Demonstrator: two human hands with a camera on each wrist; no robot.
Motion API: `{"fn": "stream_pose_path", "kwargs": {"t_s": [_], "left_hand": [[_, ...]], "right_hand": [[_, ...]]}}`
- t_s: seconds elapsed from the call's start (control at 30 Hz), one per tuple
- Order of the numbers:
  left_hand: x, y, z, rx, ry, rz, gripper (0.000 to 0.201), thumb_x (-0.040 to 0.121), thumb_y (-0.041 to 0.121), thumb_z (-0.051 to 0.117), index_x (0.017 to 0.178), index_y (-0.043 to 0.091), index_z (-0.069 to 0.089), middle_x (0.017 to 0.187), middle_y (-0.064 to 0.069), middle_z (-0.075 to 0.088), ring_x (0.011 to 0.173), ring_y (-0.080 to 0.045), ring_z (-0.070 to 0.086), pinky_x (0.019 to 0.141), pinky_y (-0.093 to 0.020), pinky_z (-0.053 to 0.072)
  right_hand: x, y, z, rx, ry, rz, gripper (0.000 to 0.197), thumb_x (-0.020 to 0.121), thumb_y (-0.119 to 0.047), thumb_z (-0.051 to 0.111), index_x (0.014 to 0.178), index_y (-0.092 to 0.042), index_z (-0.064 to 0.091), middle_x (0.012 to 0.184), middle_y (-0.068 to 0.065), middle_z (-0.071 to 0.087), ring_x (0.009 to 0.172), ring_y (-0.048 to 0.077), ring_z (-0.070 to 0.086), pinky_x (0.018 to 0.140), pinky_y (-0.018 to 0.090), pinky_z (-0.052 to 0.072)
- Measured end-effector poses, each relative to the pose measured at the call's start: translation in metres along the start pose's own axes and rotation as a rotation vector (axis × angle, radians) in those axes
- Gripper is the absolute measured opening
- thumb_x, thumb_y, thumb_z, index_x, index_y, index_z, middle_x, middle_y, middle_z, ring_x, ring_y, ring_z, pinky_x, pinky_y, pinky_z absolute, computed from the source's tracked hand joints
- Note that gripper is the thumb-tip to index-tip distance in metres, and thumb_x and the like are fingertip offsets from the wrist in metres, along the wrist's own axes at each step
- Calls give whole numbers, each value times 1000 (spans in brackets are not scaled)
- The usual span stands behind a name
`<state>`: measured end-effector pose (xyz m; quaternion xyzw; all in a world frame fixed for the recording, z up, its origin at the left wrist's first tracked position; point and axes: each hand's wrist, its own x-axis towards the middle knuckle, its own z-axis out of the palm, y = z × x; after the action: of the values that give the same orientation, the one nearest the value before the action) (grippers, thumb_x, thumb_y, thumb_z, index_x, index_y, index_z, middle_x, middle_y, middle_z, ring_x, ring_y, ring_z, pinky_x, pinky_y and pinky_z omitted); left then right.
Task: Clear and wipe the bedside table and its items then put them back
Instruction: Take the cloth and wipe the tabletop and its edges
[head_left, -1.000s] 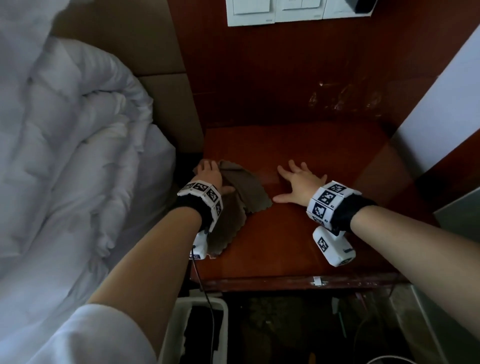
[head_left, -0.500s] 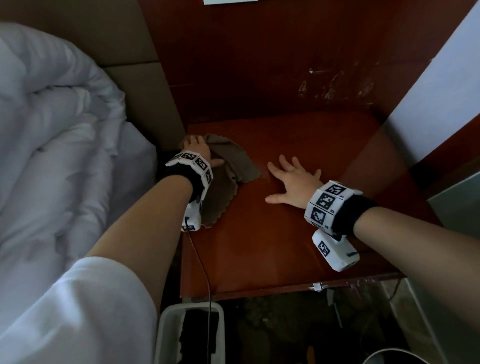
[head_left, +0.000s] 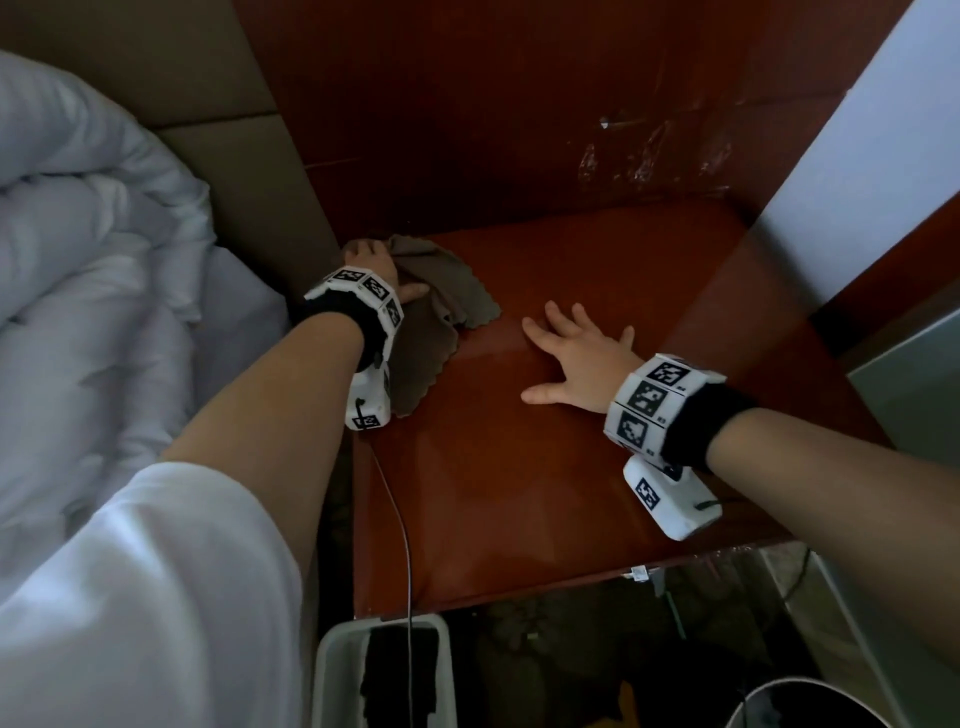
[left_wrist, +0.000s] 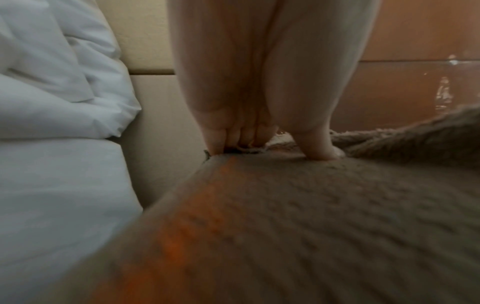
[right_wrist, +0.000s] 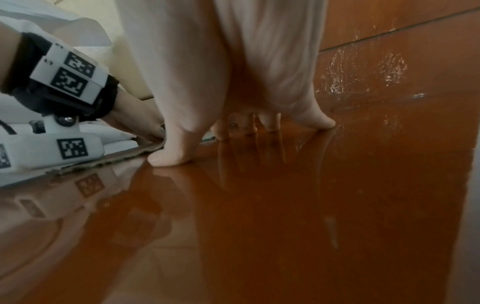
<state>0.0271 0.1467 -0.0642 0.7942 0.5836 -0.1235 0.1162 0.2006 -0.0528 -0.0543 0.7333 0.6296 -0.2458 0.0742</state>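
— Bedside table (head_left: 519, 493): red-brown glossy top, set in the corner between a tan padded headboard (head_left: 218, 171) and a red-brown wall panel (head_left: 519, 104). What lies on it?

— One grey-brown cloth (head_left: 441, 291), scalloped edge, rumpled, at the far left corner of the top, by the headboard. Both hands too.

— Left hand (head_left: 371, 262)?

— On top of the cloth, at the corner. Left wrist view: fingers (left_wrist: 233, 133) bent, tips dug into the cloth's far edge, thumb (left_wrist: 317, 148) pushed down on the nap. Cloth fills the lower part of that view, blurred close up. Reads as a grip on the cloth.

— Right hand (head_left: 582, 358)?

— Flat on the bare top, just right of the cloth, apart from it. Fingers spread, straight, pointing toward the wall. Right wrist view: thumb (right_wrist: 168, 156) and fingertips touch the gloss, mirrored in it. Holds nothing.

— Condition of the surface?

— Shiny; reflects the wrist camera. Pale scuffed patches low on the wall panel, right of centre (head_left: 649, 161).

— Surroundings?

— White duvet (head_left: 93, 270) bunched on the left, beyond the headboard edge. White sleeve (head_left: 145, 597) on the left arm. Below the table's near edge: a pale bin (head_left: 332, 675) with something dark inside, contents unclear. A thin dark cable (head_left: 400, 530) runs from the left wrist unit down across the top's near left edge.
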Motion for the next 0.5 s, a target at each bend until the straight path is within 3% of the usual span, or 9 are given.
{"fn": "stream_pose_path", "kwargs": {"t_s": [0.17,0.5], "left_hand": [[-4,-1,1,5,5,18,91,88,56,49,149,2,7,154,-21,12,142,-37,14,113,-47,23],[-54,3,12,25,-116,27,92,90,54,47,149,2,-1,156,-20,4,143,-38,10,114,-44,22]], "right_hand": [[1,-2,1,15,11,20,88,84,-59,54,150,-36,1,159,-5,-14,146,26,-13,107,71,2],[3,0,0,37,4,-1,90,82,-59,57,149,-37,2,159,-4,-13,146,25,-14,106,72,2]]}}
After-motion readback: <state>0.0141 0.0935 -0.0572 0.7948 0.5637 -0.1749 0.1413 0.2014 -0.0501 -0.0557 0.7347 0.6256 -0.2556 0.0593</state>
